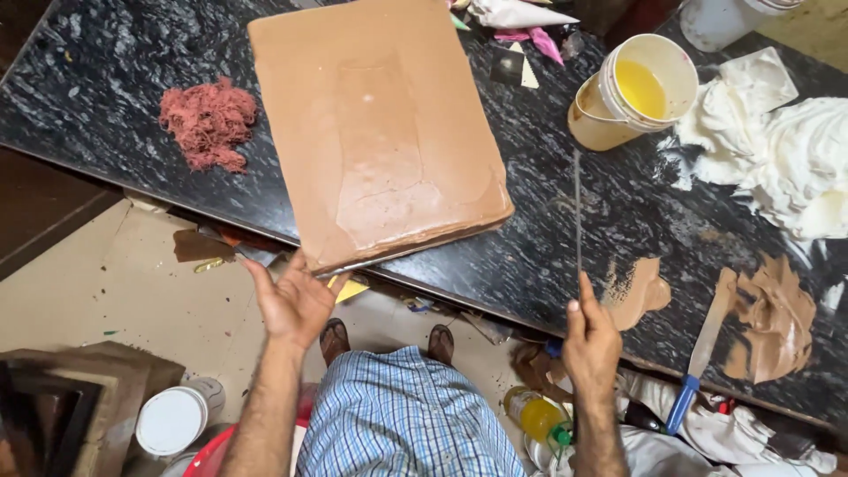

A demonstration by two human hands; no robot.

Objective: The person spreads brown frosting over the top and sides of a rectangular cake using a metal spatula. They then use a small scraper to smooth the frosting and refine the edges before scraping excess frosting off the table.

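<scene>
A large rectangular cake (380, 124) coated in smooth brown cream sits on the black speckled counter (548, 238), its near corner hanging over the edge. My left hand (296, 300) is under that overhanging corner, palm up, touching the board beneath it. My right hand (590, 340) pinches a long thin metal blade (578, 212) that stands edge-on over the counter, right of the cake.
A cream bucket with yellow liquid (636, 88), white cream heap (786, 150), brown cream smears (768, 318), a blue-handled spatula (702, 353) and a pile of reddish crumbs (208, 124) lie on the counter. Below are a white lidded tub (172, 420) and a yellow bottle (537, 415).
</scene>
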